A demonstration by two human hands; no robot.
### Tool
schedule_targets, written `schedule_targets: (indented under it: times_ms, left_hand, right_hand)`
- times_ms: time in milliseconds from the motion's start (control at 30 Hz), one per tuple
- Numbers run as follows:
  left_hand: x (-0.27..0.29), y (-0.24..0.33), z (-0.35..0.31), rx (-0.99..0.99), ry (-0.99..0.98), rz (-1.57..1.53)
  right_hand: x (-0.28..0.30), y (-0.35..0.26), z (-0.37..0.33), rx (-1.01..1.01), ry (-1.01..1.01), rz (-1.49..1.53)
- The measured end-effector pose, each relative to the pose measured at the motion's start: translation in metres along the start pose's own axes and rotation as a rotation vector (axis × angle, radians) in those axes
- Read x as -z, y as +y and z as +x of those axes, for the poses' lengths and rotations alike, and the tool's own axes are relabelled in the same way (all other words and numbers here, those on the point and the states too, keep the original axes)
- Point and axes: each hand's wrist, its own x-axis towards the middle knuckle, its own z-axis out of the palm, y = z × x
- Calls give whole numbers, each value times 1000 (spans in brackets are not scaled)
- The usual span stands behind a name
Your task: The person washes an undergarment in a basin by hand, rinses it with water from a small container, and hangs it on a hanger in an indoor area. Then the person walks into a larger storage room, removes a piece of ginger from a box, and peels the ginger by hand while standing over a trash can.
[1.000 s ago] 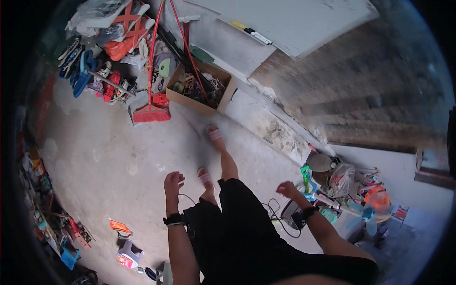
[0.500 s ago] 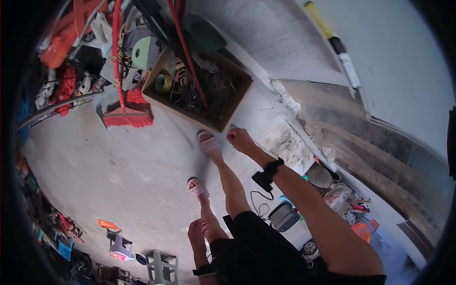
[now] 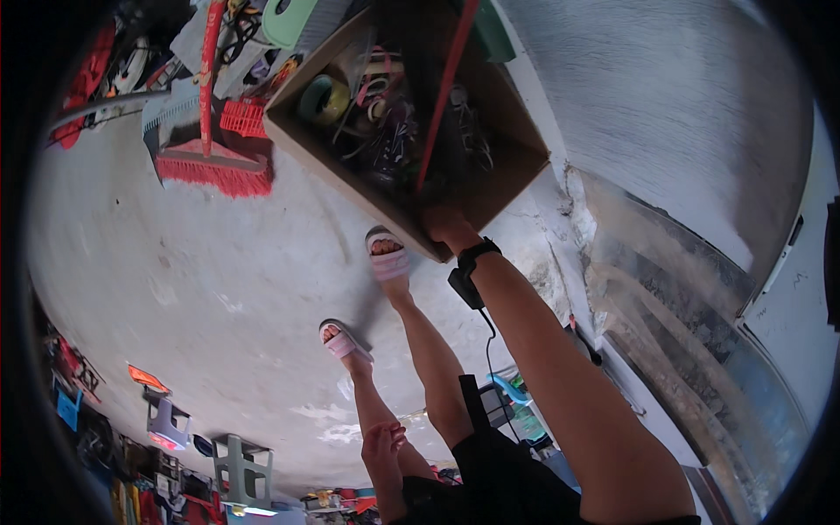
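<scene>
My right hand [image 3: 446, 225] reaches over the near edge of a cardboard box [image 3: 350, 196]. Its fingers are down in the shadow inside, so what they touch is hidden. In the box are a roll of tape [image 3: 324, 99], cords and wires, dark plastic-wrapped things and a thin red pole [image 3: 448, 92] that rises out of it. A black band with a small dark device [image 3: 466, 287] is strapped to my right wrist, a cable trailing from it. My left hand [image 3: 382, 444] hangs low beside my leg, fingers loosely bent and nothing visible in them.
A red broom [image 3: 215, 168] and a blue-grey dustpan [image 3: 171, 114] stand left of the box, near a red plastic basket [image 3: 243, 117]. Stools [image 3: 242, 472] are at the lower left. A rough wall [image 3: 647, 96] runs along the right. My sandalled feet are just before the box.
My right hand has gone from in front of the box to inside its near edge. The box appears larger and closer. My left hand remains low by my leg.
</scene>
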Motion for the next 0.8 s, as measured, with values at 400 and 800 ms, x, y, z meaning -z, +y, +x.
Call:
schedule_targets:
  times_ms: [400,800]
  left_hand:
    - [-1,-6,5,37,-19,-80]
    - [11,-30,11,10,-41,-207]
  right_hand:
    - [-12,-4,13,-139,225,7]
    - [21,-15,4,-94,72,11]
